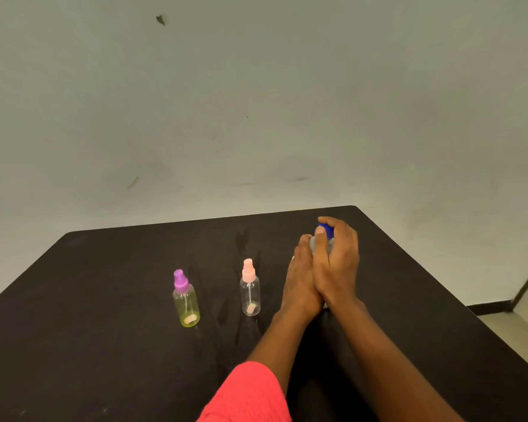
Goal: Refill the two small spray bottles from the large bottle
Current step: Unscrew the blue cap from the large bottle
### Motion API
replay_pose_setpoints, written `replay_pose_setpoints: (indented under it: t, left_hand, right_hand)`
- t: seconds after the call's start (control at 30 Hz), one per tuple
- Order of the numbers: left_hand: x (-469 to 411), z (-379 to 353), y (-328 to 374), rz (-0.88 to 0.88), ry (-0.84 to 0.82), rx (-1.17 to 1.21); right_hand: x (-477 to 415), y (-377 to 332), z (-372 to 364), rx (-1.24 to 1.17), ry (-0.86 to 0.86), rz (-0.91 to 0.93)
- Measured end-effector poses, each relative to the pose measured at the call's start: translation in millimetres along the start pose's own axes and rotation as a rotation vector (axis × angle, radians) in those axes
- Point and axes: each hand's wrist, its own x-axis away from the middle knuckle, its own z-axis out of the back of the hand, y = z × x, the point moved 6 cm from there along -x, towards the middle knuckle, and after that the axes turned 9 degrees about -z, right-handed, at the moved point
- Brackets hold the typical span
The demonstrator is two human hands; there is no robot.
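Right hand (337,260) sits on top of the large clear plastic bottle (312,242), its fingers and thumb curled round the round blue screw cap (328,229). The left hand (301,281), its forearm coming out of a coral-red sleeve (250,394), wraps the bottle's body from the left side, and the two hands press against each other. Between them they hide nearly all of the bottle. Only the cap and a sliver of clear shoulder show, so the liquid level cannot be read.

The large bottle stands upright on the matte black table (104,300), toward the right half and fairly far back, with its long axis vertical. That axis matters most here. By the look of it the cap has to turn about the vertical line, with the left hand holding the body against the twist.

Both small bottles stand upright to the left of the hands, apart from each other. The clear round spray bottle with the pale pink pump top (250,292) is just beside the left wrist. The yellow-green tinted spray bottle with the purple pump top (186,303) is further left and slightly nearer the person. Both have their pump tops on and both look close to empty.

The left hand is the nearer one to both, so it is the better placed to reach for them. The pink-topped bottle stands close enough to the left forearm that a careless sweep might tip it.
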Motion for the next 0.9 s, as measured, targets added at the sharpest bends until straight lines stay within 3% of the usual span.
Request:
replay_pose_setpoints:
  t: [0.17, 0.33, 0.6, 0.77, 0.9]
  left_hand:
    - [2.4, 0.0, -3.0, 0.079, 0.016, 0.087]
    - [-0.1, -1.6, -1.2, 0.083, 0.015, 0.020]
    - [2.4, -2.3, -2.3, 0.158, 0.024, 0.064]
    - [5.5, -2.7, 4.5, -0.006, -0.054, -0.083]
    - [3.9, 2.0, 7.3, 0.104, 0.027, -0.016]
  right_hand:
    - [-8.2, 4.0, 1.8, 0.151, 0.080, -0.044]
    - [-5.6, -0.9, 6.7, 0.156, 0.088, -0.057]
    - [-3.7, -7.5, 6.8, 0.097, 0.015, -0.053]
    - [-8.8, -4.3, 5.9, 0.113, -0.030, -0.088]
    - [-8.2, -3.9, 4.2, 0.169, -0.026, -0.123]
